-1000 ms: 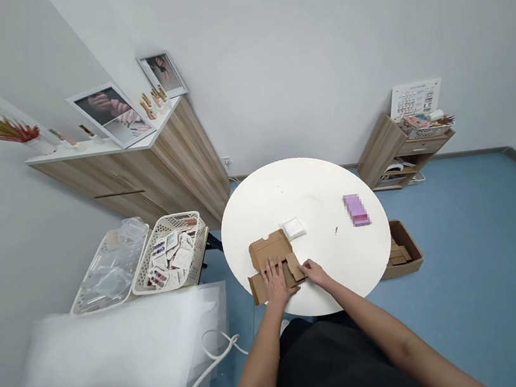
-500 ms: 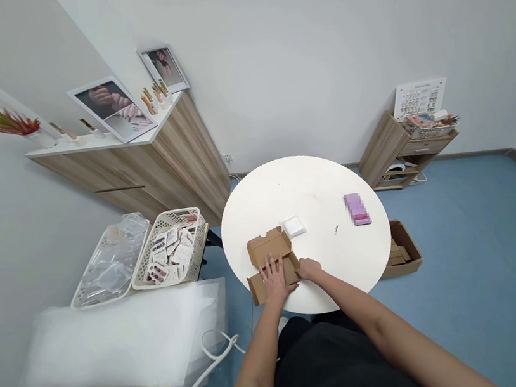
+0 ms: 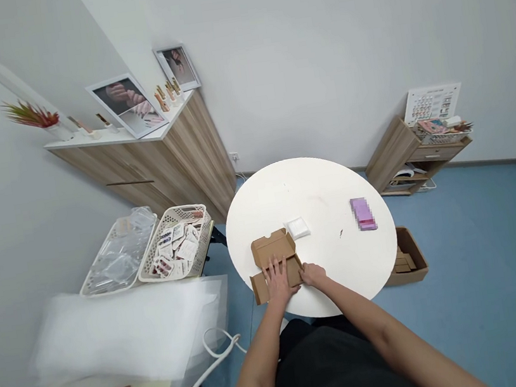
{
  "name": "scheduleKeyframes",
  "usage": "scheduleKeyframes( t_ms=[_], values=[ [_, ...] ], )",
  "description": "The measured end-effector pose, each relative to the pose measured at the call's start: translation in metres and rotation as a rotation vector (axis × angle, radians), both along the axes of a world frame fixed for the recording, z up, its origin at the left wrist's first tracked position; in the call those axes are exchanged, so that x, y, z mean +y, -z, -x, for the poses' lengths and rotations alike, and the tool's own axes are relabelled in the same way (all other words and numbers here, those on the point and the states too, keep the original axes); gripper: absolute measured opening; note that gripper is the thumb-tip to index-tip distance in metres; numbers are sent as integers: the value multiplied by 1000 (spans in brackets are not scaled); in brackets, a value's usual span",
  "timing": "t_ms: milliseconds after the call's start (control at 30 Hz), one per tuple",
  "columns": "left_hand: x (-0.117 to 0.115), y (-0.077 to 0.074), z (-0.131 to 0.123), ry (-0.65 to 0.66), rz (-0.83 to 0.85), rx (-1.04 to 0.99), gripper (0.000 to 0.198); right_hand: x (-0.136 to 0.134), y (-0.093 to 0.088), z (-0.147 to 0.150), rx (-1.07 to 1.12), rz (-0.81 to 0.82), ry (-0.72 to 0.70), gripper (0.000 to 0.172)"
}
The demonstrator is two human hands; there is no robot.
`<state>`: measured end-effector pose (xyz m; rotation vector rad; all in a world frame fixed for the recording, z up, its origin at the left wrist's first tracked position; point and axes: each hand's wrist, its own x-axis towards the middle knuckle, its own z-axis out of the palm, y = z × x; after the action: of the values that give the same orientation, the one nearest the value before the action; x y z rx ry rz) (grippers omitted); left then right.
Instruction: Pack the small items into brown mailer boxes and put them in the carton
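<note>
Pressing on a brown cardboard box (image 3: 270, 249), the left hand (image 3: 277, 282) lies flat across the box's front section, fingers spread apart. The right hand (image 3: 312, 273) sits at the box's right end, fingers together, tips against the cardboard; whether they pinch it cannot be told. The box stands open, lid raised on the far side, at 7 o'clock on a round white table (image 3: 315, 188), close to the rim.

Just past the lid, at about 1 o'clock from the box, lies a small white packet (image 3: 297, 228), not touching it. A pink package (image 3: 363, 214), pixelated, lies at the table's 3 o'clock. At 9 o'clock from the table stand a plastic basket (image 3: 175, 253) of printed packets and a tray (image 3: 120, 254) of clear plastic bags. A cardboard carton (image 3: 409, 265) holding small brown pieces sits on the blue floor at 4 o'clock. A blurred sheet of clear plastic (image 3: 129, 336) hangs at 8 o'clock.
</note>
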<state>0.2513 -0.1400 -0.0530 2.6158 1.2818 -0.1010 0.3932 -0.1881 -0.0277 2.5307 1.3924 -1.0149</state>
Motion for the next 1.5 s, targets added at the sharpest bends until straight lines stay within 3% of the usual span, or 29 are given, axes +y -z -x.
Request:
scheduleKeyframes(
  t_ms=[100,200,333,467,833,1133,1267,1400,1500],
  values=[
    [0,3,1,3,-25,-19,115,1,-16,-1,-68,-219,-19,45],
    [1,7,2,11,-42,-47,112,7,-28,-3,-2,-402,-233,62],
    [2,13,4,23,-43,-60,107,18,-27,-2,109,-294,-528,104],
    [3,15,6,28,-39,-74,108,24,-18,0,54,-192,-600,117],
    [11,-4,33,105,79,-104,111,27,-14,3,-2,-131,-588,110],
    [21,-26,69,-17,108,-41,94,28,-22,7,-31,-53,-575,114],
    [18,-20,92,-161,116,-162,107,27,-23,7,-58,-23,-596,116],
    [19,-6,106,-264,310,-260,97,27,-21,5,-51,-36,-591,118],
    [25,-2,109,-254,421,-355,97,26,-18,4,-39,-47,-588,118]
  ],
)
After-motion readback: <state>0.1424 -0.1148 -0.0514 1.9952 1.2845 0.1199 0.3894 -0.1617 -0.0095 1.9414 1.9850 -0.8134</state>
